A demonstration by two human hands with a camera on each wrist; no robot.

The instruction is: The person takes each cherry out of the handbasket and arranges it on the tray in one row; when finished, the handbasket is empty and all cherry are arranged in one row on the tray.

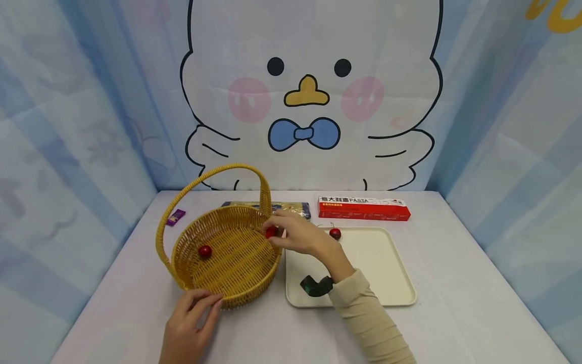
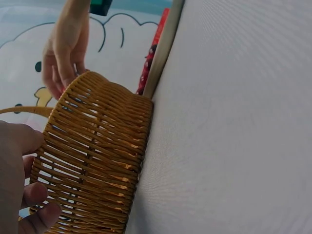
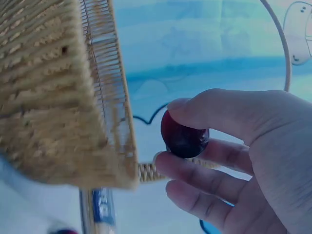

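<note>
A round yellow wicker basket (image 1: 241, 258) with a tall handle stands left of centre. One dark red cherry (image 1: 205, 252) lies inside it on the left. My left hand (image 1: 188, 323) holds the basket's near rim, its fingers and thumb also showing there in the left wrist view. Above the basket's right rim, my right hand (image 1: 295, 232) pinches another cherry (image 3: 184, 135) between thumb and fingers. A cherry with a stem (image 1: 335, 233) sits at the far edge of the cream tray (image 1: 373, 273), which is right of the basket.
A red and white pasta box (image 1: 364, 209) lies behind the tray. Behind the basket is a dark blue package (image 1: 295, 208), partly hidden by basket and hand. A small purple packet (image 1: 176, 217) lies at the back left, beside the basket handle. Curtains (image 1: 509, 151) enclose the table.
</note>
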